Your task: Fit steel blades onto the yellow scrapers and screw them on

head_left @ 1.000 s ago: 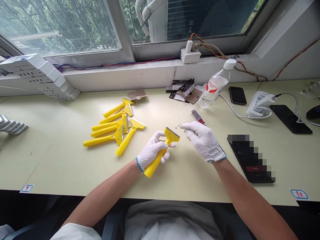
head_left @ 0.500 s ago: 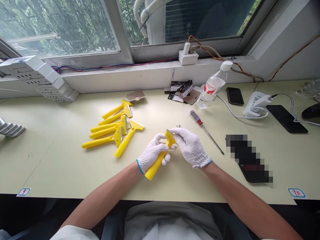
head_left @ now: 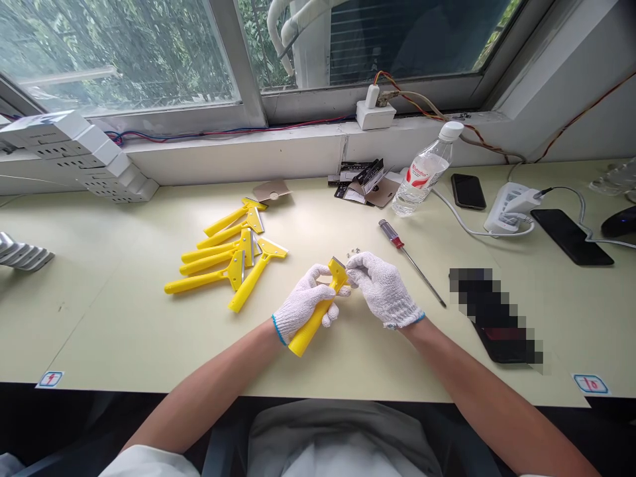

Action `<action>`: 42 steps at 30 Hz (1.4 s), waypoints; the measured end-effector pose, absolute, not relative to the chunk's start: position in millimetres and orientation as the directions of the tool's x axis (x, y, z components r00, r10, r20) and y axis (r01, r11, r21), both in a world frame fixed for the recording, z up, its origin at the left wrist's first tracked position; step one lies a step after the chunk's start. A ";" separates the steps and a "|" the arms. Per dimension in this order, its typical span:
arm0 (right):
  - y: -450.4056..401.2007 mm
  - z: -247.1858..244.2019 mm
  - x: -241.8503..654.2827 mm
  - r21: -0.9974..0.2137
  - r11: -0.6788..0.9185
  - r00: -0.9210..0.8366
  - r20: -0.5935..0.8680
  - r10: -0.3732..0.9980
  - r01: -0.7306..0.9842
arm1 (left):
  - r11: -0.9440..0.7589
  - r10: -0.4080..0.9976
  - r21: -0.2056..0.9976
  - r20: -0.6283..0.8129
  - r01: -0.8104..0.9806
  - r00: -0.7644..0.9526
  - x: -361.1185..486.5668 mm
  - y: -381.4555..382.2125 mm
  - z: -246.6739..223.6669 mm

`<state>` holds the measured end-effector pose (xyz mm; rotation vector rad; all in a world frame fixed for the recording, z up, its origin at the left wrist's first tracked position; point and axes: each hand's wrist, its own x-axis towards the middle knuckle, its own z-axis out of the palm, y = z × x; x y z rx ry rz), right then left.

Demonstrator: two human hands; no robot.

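Yellow plastic scraper (head_left: pixel 307 338), mid-counter (head_left: pixel 99 318) toward the front edge. Gloved left hand (head_left: pixel 304 306): grip closed round its handle. Gloved right hand (head_left: pixel 383 289): grip narrow on its head. Tiny screws (head_left: pixel 354 252) just beyond; screwdriver (head_left: pixel 390 233) right; more scrapers (head_left: pixel 209 283) left.

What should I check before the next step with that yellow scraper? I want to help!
1. Yellow plastic scraper held firmly in the white-gloved left hand: ok.
2. White-gloved right hand touching the scraper's head: ok.
3. Tiny metal screws together on the table, near the hands: ok.
4. Red-handled screwdriver lying close by: ok.
5. Thin metal blade fastened tight: cannot tell.
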<state>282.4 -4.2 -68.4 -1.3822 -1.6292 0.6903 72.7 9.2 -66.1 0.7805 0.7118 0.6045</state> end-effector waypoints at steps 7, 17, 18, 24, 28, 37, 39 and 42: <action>-3.5 -71.6 280.8 -0.857 0.286 -0.066 0.286 0.956 0.428 | 0.555 0.714 0.806 -0.336 -0.204 0.614 72.0 8.8 -68.9; -5.1 -74.7 280.3 -0.878 0.232 0.004 0.257 0.966 0.418 | 0.513 0.733 0.836 -0.309 -0.195 0.606 71.9 9.1 -70.5; -5.1 -74.1 280.6 -0.870 0.247 0.006 0.275 0.961 0.426 | 0.512 0.734 0.837 -0.308 -0.195 0.606 71.8 9.1 -70.5; -3.4 -73.3 281.8 -0.849 0.274 -0.020 0.298 0.954 0.451 | 0.505 0.732 0.843 -0.305 -0.185 0.610 72.3 7.9 -70.7; -2.9 -76.2 280.1 -0.844 0.282 -0.043 0.295 0.954 0.456 | 0.506 0.730 0.844 -0.308 -0.180 0.610 72.8 7.1 -71.4; -7.2 -72.0 279.9 -0.829 0.307 -0.056 0.319 0.946 0.468 | 0.459 0.734 0.877 -0.283 -0.144 0.617 71.9 7.6 -72.3; -9.1 -68.7 280.1 -0.810 0.340 -0.074 0.349 0.934 0.478 | 0.432 0.740 0.894 -0.276 -0.118 0.613 72.7 6.7 -72.3; -10.7 -65.8 279.8 -0.793 0.380 -0.093 0.385 0.918 0.476 | 0.394 0.747 0.915 -0.262 -0.090 0.611 74.2 5.0 -72.3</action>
